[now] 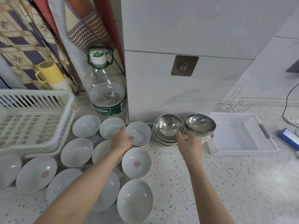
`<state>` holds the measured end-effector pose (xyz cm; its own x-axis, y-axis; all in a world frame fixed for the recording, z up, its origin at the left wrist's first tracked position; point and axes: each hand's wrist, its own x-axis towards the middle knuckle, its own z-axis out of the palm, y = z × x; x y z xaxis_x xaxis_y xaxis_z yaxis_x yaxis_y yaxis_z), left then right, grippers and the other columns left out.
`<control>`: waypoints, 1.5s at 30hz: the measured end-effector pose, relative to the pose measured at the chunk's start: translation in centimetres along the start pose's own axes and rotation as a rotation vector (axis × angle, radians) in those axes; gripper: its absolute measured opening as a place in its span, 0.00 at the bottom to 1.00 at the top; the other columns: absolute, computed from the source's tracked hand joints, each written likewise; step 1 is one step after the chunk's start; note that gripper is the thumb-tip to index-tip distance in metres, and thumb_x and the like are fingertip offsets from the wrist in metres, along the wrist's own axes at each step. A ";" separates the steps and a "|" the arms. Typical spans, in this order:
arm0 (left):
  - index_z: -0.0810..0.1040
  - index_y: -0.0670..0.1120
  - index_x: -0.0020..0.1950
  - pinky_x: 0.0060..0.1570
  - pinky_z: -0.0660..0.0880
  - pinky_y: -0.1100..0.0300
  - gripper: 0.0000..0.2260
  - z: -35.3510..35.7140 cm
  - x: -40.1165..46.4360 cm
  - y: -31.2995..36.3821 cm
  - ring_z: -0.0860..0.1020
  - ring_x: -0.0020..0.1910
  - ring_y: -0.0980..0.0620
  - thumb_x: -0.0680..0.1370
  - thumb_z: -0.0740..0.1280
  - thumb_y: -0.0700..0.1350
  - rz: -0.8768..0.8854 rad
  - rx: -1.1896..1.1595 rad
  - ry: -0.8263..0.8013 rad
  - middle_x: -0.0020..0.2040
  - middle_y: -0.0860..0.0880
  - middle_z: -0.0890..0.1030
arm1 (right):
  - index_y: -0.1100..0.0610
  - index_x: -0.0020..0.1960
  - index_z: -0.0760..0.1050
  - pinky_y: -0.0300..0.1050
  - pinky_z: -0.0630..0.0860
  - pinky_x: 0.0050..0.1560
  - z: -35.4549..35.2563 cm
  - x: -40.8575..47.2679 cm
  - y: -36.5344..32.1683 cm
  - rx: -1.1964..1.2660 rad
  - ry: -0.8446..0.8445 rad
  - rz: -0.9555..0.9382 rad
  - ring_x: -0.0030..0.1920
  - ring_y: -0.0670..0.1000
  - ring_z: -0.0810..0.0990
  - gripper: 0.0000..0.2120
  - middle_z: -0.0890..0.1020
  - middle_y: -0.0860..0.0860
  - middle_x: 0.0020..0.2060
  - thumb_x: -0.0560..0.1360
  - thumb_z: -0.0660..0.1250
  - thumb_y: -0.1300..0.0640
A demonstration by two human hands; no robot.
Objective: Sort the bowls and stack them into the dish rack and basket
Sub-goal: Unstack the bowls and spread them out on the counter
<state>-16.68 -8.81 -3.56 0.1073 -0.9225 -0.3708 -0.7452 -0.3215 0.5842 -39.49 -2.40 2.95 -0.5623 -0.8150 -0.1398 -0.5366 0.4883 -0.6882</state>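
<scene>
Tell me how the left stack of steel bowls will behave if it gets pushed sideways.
The left stack of steel bowls looks smooth and shiny, so it would probably slide on the speckled counter. Its top bowl sits slightly askew, so it may shift or rattle. The right hand sits between both stacks and might steady it.

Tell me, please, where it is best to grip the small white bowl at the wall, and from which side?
Grip the small white bowl at its near-left rim, thumb inside and fingers under the outer wall. It sits upright and open, the wall blocks the far side, and the left hand already rests at that rim.
</scene>
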 end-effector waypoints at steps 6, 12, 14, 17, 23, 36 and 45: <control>0.70 0.54 0.62 0.50 0.80 0.48 0.17 0.4 1.0 -0.5 0.84 0.41 0.43 0.75 0.61 0.39 -0.035 -0.001 0.007 0.49 0.48 0.83 | 0.57 0.51 0.75 0.41 0.68 0.30 0.5 0.8 0.0 -0.112 -0.012 -0.009 0.34 0.48 0.75 0.11 0.79 0.49 0.35 0.77 0.64 0.50; 0.72 0.52 0.63 0.37 0.82 0.52 0.20 -0.1 1.5 -0.3 0.83 0.30 0.48 0.75 0.60 0.34 -0.020 -0.136 0.032 0.44 0.51 0.80 | 0.60 0.49 0.74 0.43 0.68 0.30 0.8 1.4 0.2 -0.012 -0.012 -0.051 0.32 0.50 0.74 0.07 0.78 0.52 0.33 0.78 0.61 0.57; 0.71 0.53 0.64 0.32 0.81 0.56 0.21 -0.2 1.3 -0.1 0.82 0.28 0.50 0.76 0.59 0.33 -0.030 -0.192 0.022 0.41 0.54 0.79 | 0.59 0.49 0.74 0.42 0.67 0.29 0.9 1.5 0.3 0.036 -0.015 -0.075 0.30 0.49 0.73 0.05 0.77 0.52 0.32 0.77 0.61 0.58; 0.69 0.55 0.65 0.28 0.76 0.59 0.22 -0.5 0.7 0.1 0.81 0.29 0.49 0.77 0.58 0.33 -0.069 -0.275 0.006 0.42 0.50 0.79 | 0.56 0.51 0.72 0.42 0.66 0.27 1.0 1.1 0.5 0.110 -0.021 -0.090 0.27 0.48 0.70 0.05 0.76 0.51 0.29 0.77 0.59 0.60; 0.66 0.54 0.70 0.20 0.70 0.66 0.24 -2.3 -1.3 0.8 0.78 0.31 0.50 0.78 0.58 0.32 -0.080 -0.423 0.020 0.49 0.42 0.79 | 0.56 0.63 0.72 0.35 0.65 0.23 0.5 0.0 0.4 0.341 0.007 -0.089 0.21 0.42 0.65 0.15 0.70 0.47 0.23 0.77 0.59 0.62; 0.68 0.51 0.69 0.17 0.58 0.67 0.23 -4.4 -9.3 -1.5 0.67 0.24 0.55 0.79 0.58 0.30 -0.116 -1.005 -0.120 0.32 0.41 0.74 | 0.49 0.53 0.77 0.41 0.73 0.35 -1.1 -8.3 6.1 0.711 0.223 0.158 0.28 0.41 0.76 0.13 0.79 0.47 0.26 0.74 0.62 0.63; 0.68 0.53 0.69 0.18 0.56 0.67 0.22 -3.9 -14.3 -4.5 0.63 0.17 0.58 0.80 0.57 0.32 -0.170 -1.074 -0.241 0.31 0.43 0.70 | 0.62 0.64 0.73 0.44 0.69 0.32 1.1 -12.2 10.0 0.505 0.111 0.404 0.34 0.49 0.76 0.17 0.81 0.56 0.33 0.76 0.62 0.63</control>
<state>-12.33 4.96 1.92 -0.0632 -0.8207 -0.5679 0.2359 -0.5652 0.7905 -37.30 12.04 -3.04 -0.7337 -0.5481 -0.4016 0.0765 0.5207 -0.8503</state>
